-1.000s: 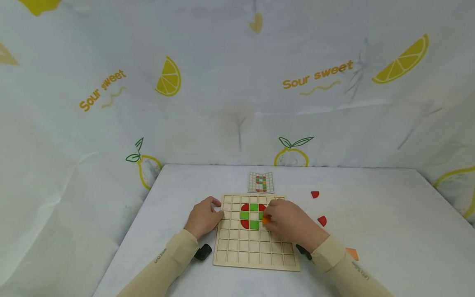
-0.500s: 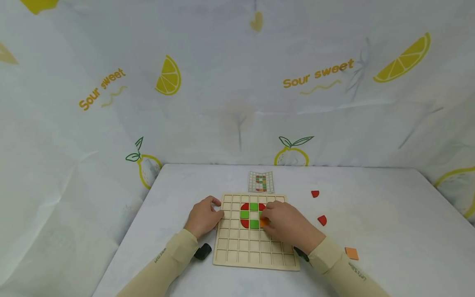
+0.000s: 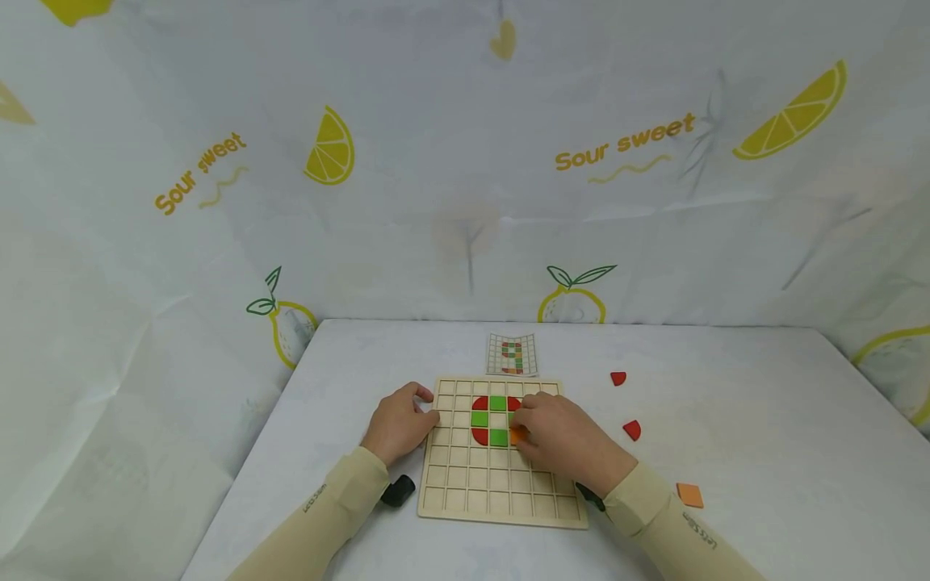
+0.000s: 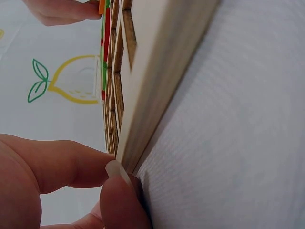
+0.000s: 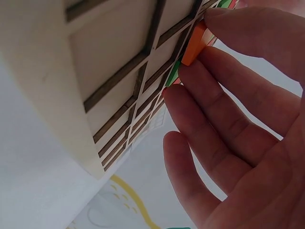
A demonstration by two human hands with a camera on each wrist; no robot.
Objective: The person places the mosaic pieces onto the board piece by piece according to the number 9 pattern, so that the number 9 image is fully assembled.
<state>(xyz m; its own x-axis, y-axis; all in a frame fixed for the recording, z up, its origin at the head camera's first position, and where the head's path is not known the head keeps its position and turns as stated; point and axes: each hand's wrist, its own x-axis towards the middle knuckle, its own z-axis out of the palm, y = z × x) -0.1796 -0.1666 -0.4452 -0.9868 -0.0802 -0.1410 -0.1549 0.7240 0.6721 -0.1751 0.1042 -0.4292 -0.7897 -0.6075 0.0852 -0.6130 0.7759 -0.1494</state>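
Note:
A pale wooden grid board (image 3: 479,484) lies on the table with red quarter-round and green square tiles in several cells. My right hand (image 3: 567,436) is over its right half, thumb and fingers pinching an orange tile (image 5: 196,43). This tile stands tilted at a cell beside the green tile (image 3: 498,437); its lower edge is at the dividers. At the board's left edge my left hand (image 3: 400,424) holds the rim, thumb (image 4: 121,200) and index finger close together there. My right hand partly covers the tiles at the ring's right side.
Behind the board lies a pattern card (image 3: 512,355) with a coloured figure. Two red quarter-round tiles (image 3: 618,378) and an orange square tile (image 3: 689,495) lie to the right. A black object (image 3: 398,491) sits beside the left wrist, another dark one under the right wrist.
My right hand has shifted slightly left and toward me with the orange tile, which now sits lower at the cell beside the green tile. My left hand has stayed at the board's edge.

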